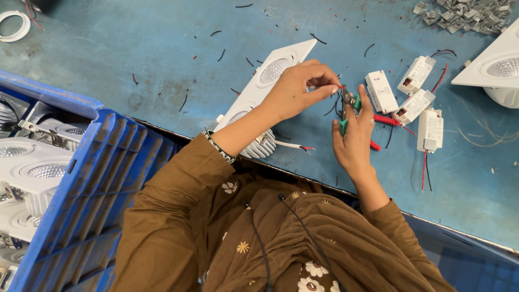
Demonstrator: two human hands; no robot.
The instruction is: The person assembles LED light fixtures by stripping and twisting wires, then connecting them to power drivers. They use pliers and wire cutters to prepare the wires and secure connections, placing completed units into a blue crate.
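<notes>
My left hand pinches the end of a thin wire between thumb and fingertips, over a white twin-lamp light fixture lying on the blue-green table. My right hand grips small cutters with green handles, their jaws meeting the wire right beside my left fingertips. A white cable with red and black ends trails from the fixture's ribbed metal underside, below my left forearm.
Several small white driver boxes with red and black leads lie right of my hands. Another white fixture sits at the far right, grey metal clips at the top right. A blue crate holding more fixtures stands at the left. Wire offcuts litter the table.
</notes>
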